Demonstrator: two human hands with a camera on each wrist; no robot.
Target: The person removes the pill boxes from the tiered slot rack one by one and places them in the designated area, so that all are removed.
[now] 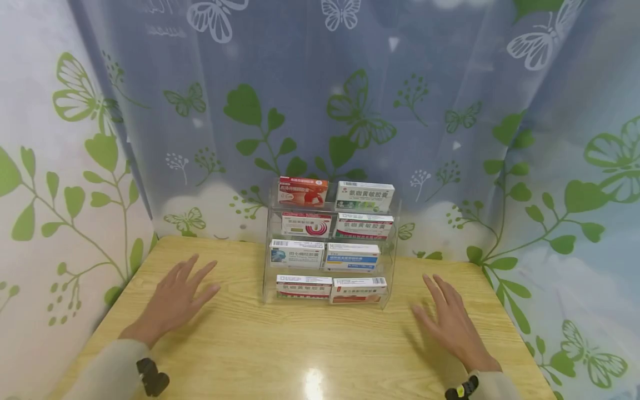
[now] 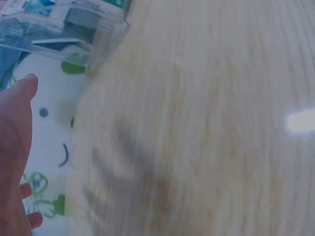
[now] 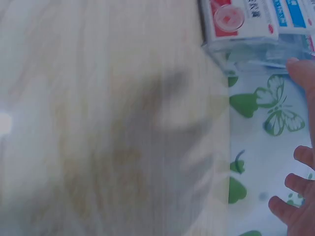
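A clear tiered rack (image 1: 266, 278) stands at the table's back, with several medicine boxes in two columns over four tiers. The top tier has a red box (image 1: 303, 192) and a white-green box (image 1: 364, 197); a blue-striped white box (image 1: 351, 258) sits lower right. Left of the rack my left hand (image 1: 172, 300) hovers over the table, fingers spread, holding nothing; the left wrist view shows its thumb side (image 2: 15, 132). On the rack's other side my right hand (image 1: 452, 322) is also raised, fingers apart and empty, partly visible in the right wrist view (image 3: 302, 196).
The wooden table (image 1: 250, 355) spreads in front of the rack and under both hands. A curtain (image 1: 310, 66) with butterflies and leaves hangs behind and at both sides. Both hands cast shadows on the tabletop.
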